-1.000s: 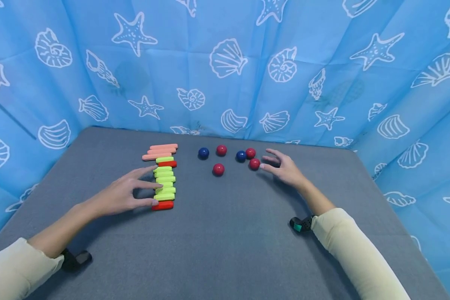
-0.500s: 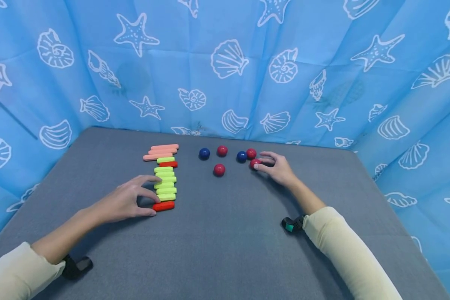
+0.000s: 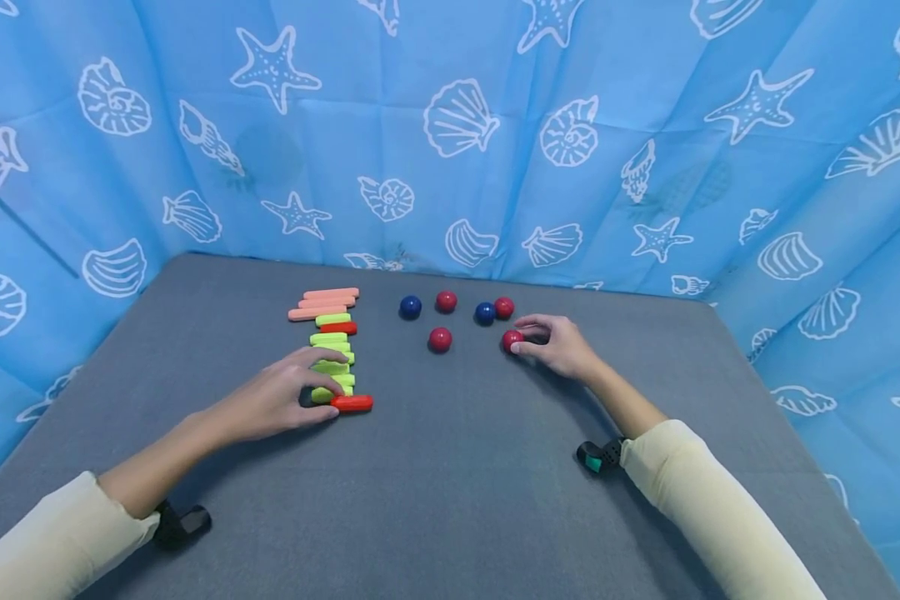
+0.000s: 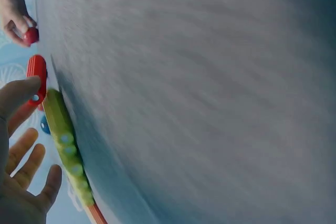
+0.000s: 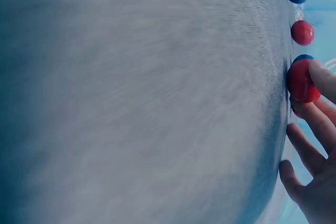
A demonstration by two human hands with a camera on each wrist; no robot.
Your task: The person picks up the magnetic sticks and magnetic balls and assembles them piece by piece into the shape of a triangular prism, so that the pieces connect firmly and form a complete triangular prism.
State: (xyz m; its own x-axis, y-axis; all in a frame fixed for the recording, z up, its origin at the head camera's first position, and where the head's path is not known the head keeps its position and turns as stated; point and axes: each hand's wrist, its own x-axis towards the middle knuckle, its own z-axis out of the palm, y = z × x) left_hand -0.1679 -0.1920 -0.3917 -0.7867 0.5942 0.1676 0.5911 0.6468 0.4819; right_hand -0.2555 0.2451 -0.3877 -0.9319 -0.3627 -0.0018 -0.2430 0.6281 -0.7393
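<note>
Grey table [image 3: 450, 500] w/ blue seashell-print curtain [image 3: 450, 125] all round.

Left hand [image 3: 281, 398] curled low, right hand [image 3: 558, 344] fingers pinched, both forearms outstretched

Both wrist views are motion-blurred across the grey table [image 4: 210, 98]. In the head view's middle left, the left hand [image 3: 277, 398] hides parts of the green sticks [image 3: 332, 367]. The right hand [image 5: 315, 177] is cut off at the right wrist view's lower right edge.

1. Both arms wear long sleeves of pale cream cloth, one sleeve [image 3: 52, 542] at the lower left of the frame and the other sleeve [image 3: 712, 508] at the lower right.
2. The left wrist carries a black device [image 3: 180, 525] under the cuff.
3. The right wrist carries a black device with a teal part [image 3: 598, 456].
4. Both hands are bare, with no rings visible.
</note>
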